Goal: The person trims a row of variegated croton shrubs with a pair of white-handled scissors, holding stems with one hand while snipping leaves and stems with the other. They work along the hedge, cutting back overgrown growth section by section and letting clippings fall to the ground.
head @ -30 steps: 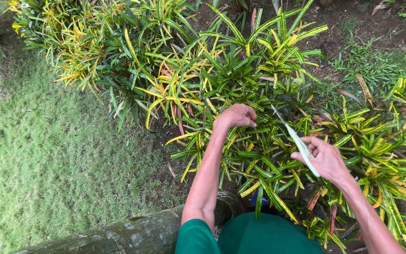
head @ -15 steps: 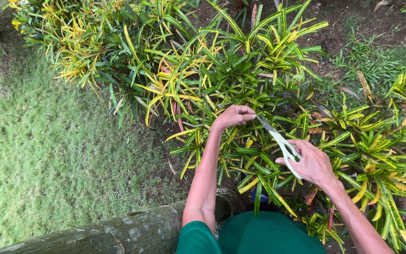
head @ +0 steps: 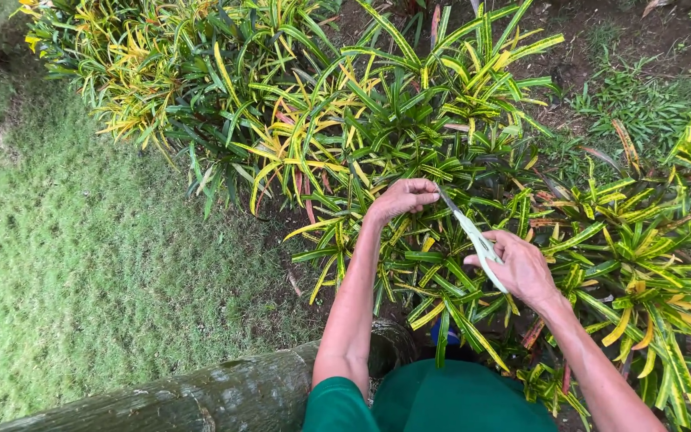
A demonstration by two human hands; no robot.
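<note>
Left hand [head: 401, 198]: fingers curled shut on a bunch of croton leaves [head: 421, 210]; the leaves sit right inside the fist.
Right hand [head: 521, 268]: fingers wrapped tight round the handles of the pale shears [head: 473, 238]; I cannot tell if the blades are apart.
Shears: long and thin; the tip points up and left, almost touching the left fingers; the handle end points down and right, into the right palm.
How far: the bunch is gripped and the blade tip is at it; no cut leaf shows, so I think the cutting is yet to be done.
Around: croton bush [head: 457, 120] under both hands; grass [head: 81, 264] far left; mossy log [head: 201, 396] near the elbow.
</note>
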